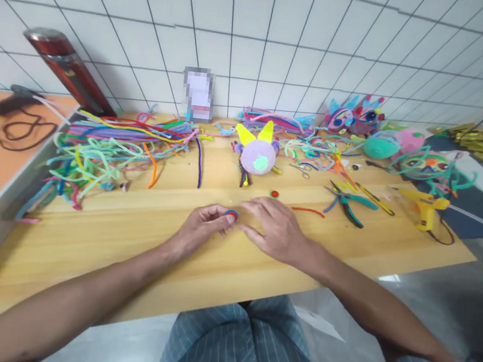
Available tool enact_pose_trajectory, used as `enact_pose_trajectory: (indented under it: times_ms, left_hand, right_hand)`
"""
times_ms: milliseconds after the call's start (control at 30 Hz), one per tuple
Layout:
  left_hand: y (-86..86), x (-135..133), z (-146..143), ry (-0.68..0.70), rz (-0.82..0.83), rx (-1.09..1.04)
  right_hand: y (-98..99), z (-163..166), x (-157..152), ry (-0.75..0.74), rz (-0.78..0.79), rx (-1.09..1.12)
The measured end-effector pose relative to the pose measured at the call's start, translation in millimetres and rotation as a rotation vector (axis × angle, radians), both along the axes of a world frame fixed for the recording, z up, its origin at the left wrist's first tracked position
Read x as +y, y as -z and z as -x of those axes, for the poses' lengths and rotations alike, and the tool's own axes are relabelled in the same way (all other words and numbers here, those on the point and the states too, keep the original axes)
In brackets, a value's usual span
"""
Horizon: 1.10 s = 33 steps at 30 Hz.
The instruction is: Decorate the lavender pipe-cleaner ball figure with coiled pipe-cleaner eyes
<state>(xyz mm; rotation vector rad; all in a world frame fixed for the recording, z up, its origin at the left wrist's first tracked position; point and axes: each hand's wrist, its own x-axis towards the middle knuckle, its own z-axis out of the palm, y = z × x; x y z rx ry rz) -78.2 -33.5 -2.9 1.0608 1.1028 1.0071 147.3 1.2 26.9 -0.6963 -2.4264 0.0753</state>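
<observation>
My left hand (211,221) pinches a small coiled disc (231,214), red in the middle with a blue rim, between thumb and fingers. Just right of it my right hand (273,227) hovers with fingers apart, holding nothing that I can see. Beyond the right hand lies another small disc (274,194), red with a green rim. A short red pipe cleaner (308,211) rests to the right. Further back stands a purple round figure (258,157) with yellow ears (266,132) and a mint-green spot facing me.
Bundled pipe cleaners (130,132) and curled light-green ones (92,159) cover the left. Pliers (351,204), a yellow-handled tool (375,199) and a yellow glue gun (424,209) lie right. Small scissors (305,171) sit behind. Finished-looking fuzzy figures (340,119) stand against the tiled wall.
</observation>
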Motion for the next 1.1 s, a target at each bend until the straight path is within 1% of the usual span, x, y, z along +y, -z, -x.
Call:
enact_pose_trajectory:
  times_ms: [67,167,267,367,433,500,600,700,767,833,900,967,1100]
  left_hand:
    - [1.8,1.9,0.3,-0.033,-0.015,0.04]
    - [4.0,5.6,-0.2,-0.075,-0.071,0.157]
    - [5.3,9.5,-1.0,-0.035,-0.175,0.33]
    - [5.3,14.0,3.1,0.038,-0.332,0.584]
    - [3.6,18.1,9.9,0.072,-0.41,0.7]
    - [-0.5,23.8,17.8,0.057,-0.444,0.762]
    - [-11.5,36.9,22.0,-0.037,-0.475,0.822]
    - [-23.1,57.1,7.3,-0.095,-0.527,0.794]
    - [-27.6,73.2,-10.7,-0.111,-0.533,0.73]
    - [-28.7,88.9,-29.0,-0.112,-0.488,0.671]
    - [-26.7,101.5,-42.2,-0.11,-0.434,0.639]
    - [-22.0,109.6,-48.1,-0.121,-0.397,0.609]
    - [-5.4,116.8,-44.1,-0.144,-0.366,0.478]
  right_hand:
    - [-2.4,-13.3,6.4,0.06,0.054,0.051]
    - [-3.1,-31.6,22.9,0.182,0.172,0.123]
    - [-4.2,-41.0,45.6,0.294,0.227,0.163]
    - [-7.6,-41.4,70.1,0.34,0.226,0.191]
    - [-9.2,-40.3,86.7,0.362,0.248,0.212]
    - [-8.5,-40.4,104.5,0.389,0.302,0.245]
    - [-2.5,-42.4,134.9,0.409,0.434,0.341]
    - [6.1,-42.1,164.6,0.36,0.615,0.482]
    - [10.5,-39.5,179.1,0.258,0.744,0.554]
    - [12.6,-36.3,186.9,0.146,0.853,0.581]
    - [13.0,-34.3,188.4,0.085,0.921,0.589]
    - [12.7,-34.7,185.5,0.061,0.958,0.617]
    - [11.4,-40.5,175.0,0.019,1.036,0.7]
